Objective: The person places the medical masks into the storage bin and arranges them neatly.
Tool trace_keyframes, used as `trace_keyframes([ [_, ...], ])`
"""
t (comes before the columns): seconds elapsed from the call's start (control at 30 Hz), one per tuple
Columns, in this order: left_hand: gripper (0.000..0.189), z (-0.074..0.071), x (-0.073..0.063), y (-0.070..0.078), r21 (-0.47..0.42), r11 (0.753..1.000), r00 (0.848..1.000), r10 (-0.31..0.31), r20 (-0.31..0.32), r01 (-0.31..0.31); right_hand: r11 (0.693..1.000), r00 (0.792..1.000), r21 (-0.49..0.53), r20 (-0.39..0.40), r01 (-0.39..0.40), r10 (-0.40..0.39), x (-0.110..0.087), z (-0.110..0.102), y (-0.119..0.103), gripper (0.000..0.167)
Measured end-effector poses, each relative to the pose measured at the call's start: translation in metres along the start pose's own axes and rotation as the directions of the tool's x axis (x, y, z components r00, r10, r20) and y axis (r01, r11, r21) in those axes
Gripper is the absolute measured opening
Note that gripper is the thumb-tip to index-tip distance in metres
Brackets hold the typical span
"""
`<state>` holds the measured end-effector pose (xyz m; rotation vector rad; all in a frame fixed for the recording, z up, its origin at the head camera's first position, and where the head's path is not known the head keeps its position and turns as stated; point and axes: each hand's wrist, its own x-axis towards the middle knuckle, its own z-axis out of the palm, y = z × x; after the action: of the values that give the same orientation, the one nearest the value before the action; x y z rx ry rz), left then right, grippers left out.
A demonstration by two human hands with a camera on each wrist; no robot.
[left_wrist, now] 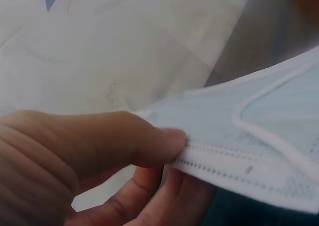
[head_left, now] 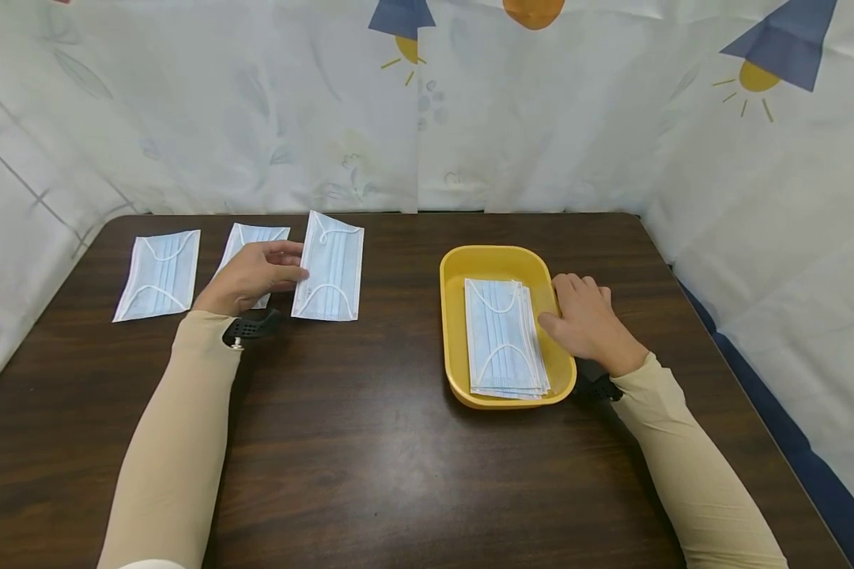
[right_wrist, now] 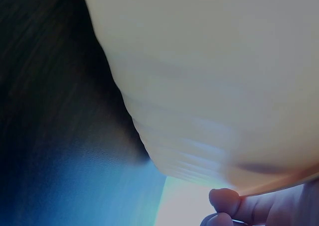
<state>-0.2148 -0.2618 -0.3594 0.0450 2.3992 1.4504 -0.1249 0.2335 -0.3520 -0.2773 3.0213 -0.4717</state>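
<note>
Pinching a pale blue mask (head_left: 333,273) by its left edge, thumb against fingers, the left hand (head_left: 251,276) holds it near two other masks (head_left: 160,273) on the dark table (head_left: 370,482), while the right hand (head_left: 589,322) grips the right side of a yellow tray (head_left: 498,265) bearing stacked masks (head_left: 501,340).

A dark, wood-grained bench (head_left: 384,490) is filling the foreground. Behind it, a pale curtain (head_left: 541,126) is hanging, bearing printed blue-and-yellow lamps (head_left: 786,43) and an orange shape (head_left: 534,11). Dark-blue material (head_left: 823,490) is running beside the bench's right edge.
</note>
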Motion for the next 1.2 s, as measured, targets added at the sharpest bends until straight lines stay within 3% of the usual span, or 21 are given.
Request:
trace_keyframes([
  [0.17,0.067,0.000,-0.002,0.004,-0.056,0.998,1.000,0.007,0.012,-0.007,1.000,1.000,0.003,-0.003,0.000,0.000,-0.001,0.001,0.000,0.033],
  [0.4,0.068,-0.001,-0.007,0.010,-0.203,0.979,0.999,0.000,0.036,0.007,1.000,1.000,0.014,0.009,0.003,-0.003,-0.002,-0.001,-0.001,0.033],
  [0.8,0.059,0.002,-0.011,0.022,-0.313,0.948,0.997,0.071,0.041,-0.055,1.000,1.000,0.016,0.006,-0.001,0.001,-0.003,0.000,0.000,0.032],
  [1.2,0.050,0.007,-0.012,0.030,-0.395,0.917,0.996,0.077,0.033,-0.058,1.000,1.000,0.013,0.004,0.002,-0.002,-0.001,-0.001,-0.001,0.033],
])
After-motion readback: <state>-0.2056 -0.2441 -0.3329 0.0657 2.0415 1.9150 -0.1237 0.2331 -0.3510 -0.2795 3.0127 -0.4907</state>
